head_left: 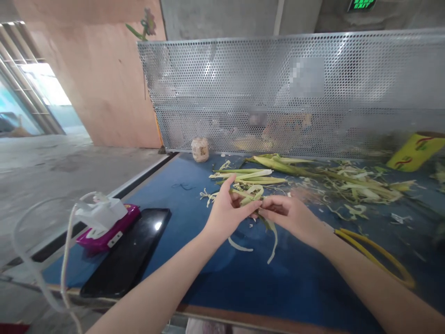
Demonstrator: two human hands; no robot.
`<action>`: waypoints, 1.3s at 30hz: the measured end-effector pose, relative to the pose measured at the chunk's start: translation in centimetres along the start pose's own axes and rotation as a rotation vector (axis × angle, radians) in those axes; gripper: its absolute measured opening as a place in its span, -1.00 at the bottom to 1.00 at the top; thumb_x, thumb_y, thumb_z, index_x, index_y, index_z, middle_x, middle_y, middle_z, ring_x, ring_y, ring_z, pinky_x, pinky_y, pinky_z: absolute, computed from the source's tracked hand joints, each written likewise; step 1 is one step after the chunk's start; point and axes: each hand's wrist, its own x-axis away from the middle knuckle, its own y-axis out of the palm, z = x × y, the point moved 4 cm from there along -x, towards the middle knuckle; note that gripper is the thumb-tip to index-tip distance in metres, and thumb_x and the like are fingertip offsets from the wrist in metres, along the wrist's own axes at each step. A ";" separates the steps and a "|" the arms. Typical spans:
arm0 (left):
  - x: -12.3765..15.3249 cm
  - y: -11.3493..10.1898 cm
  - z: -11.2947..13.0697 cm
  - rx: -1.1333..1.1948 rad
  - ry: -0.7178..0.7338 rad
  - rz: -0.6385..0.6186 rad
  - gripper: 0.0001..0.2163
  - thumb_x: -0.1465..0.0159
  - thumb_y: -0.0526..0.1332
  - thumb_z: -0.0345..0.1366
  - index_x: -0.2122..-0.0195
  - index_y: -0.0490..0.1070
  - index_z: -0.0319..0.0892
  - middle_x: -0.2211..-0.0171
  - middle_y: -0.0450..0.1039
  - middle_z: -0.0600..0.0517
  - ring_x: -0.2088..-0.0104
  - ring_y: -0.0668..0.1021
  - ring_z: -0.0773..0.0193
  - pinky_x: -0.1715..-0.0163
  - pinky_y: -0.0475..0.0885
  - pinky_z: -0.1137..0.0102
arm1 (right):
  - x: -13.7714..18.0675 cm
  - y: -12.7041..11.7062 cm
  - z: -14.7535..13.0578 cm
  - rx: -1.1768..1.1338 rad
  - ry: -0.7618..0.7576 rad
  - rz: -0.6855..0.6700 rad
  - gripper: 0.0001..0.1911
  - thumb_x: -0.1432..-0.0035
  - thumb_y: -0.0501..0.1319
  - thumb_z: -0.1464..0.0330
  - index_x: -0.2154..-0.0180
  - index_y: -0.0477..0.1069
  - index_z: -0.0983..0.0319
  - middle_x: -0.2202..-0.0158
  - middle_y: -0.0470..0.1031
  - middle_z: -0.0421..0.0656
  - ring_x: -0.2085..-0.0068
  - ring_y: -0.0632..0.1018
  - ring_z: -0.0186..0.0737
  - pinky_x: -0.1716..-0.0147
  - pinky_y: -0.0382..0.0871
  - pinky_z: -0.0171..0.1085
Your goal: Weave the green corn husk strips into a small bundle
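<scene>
My left hand (227, 209) and my right hand (288, 214) meet over the blue table top (194, 185), both pinched on one pale green strip of plant husk (251, 195). Thin curled ends of the strip (273, 241) hang down from between my fingers. Just beyond my hands lies a loose heap of green stalks and husk strips (253, 176). More stalks and shreds (347, 183) spread to the right along the back of the table.
A black phone (132, 250) and a purple and white charger (104, 222) with a white cable lie at the left edge. A small jar (200, 149) stands before the perforated metal screen (278, 93). A yellow cord (378, 253) loops at right; a yellow container (415, 150) stands far right.
</scene>
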 end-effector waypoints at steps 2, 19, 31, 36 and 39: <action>0.0 -0.1 0.0 -0.045 0.015 -0.008 -0.18 0.02 0.32 -0.40 -0.21 -0.15 -0.23 0.49 0.44 0.11 0.58 0.48 0.37 0.48 0.44 0.39 | 0.0 -0.3 -0.3 0.128 -0.045 0.025 -0.80 -0.03 0.17 0.23 0.51 0.46 0.19 0.52 0.46 -0.20 0.50 0.40 -0.27 0.51 0.21 -0.31; -0.4 -0.6 1.1 -0.007 0.044 0.029 -0.21 -0.05 0.26 -0.37 -0.23 -0.19 -0.24 0.45 0.49 0.04 0.47 0.50 0.31 0.47 0.45 0.38 | 0.0 -1.3 0.1 0.003 0.008 -0.203 -0.82 -0.09 0.12 0.26 0.32 0.40 0.21 0.32 0.47 -0.15 0.27 0.48 -0.19 0.28 0.32 -0.25; 0.3 0.0 0.2 -0.333 0.090 -0.138 -0.35 -0.26 -0.01 -0.23 -0.25 -0.41 -0.20 0.38 0.42 0.03 0.31 0.43 0.31 0.24 0.32 0.37 | -0.1 0.5 0.0 -0.307 0.054 -0.095 -0.70 -0.04 0.18 0.24 0.19 0.25 0.22 0.54 0.41 -0.26 0.53 0.45 -0.33 0.47 0.35 -0.29; 0.2 -0.1 0.6 -0.364 0.076 -0.130 -0.17 -0.09 0.20 -0.31 -0.25 -0.38 -0.18 0.17 0.42 -0.08 0.30 0.45 0.30 0.37 0.38 0.40 | -0.4 0.0 0.8 -0.443 0.086 0.026 -0.75 0.04 0.24 0.23 0.37 0.30 0.26 0.62 0.29 -0.32 0.64 0.27 -0.47 0.64 0.13 -0.38; 0.0 -0.6 1.0 -0.465 0.147 -0.030 -0.20 -0.06 0.21 -0.36 -0.24 -0.27 -0.24 0.36 0.47 0.01 0.39 0.48 0.32 0.34 0.40 0.37 | -0.4 0.5 0.8 -0.556 0.115 -0.002 -0.76 0.05 0.25 0.23 0.46 0.28 0.26 0.66 0.20 -0.35 0.66 0.15 -0.52 0.67 -0.01 -0.41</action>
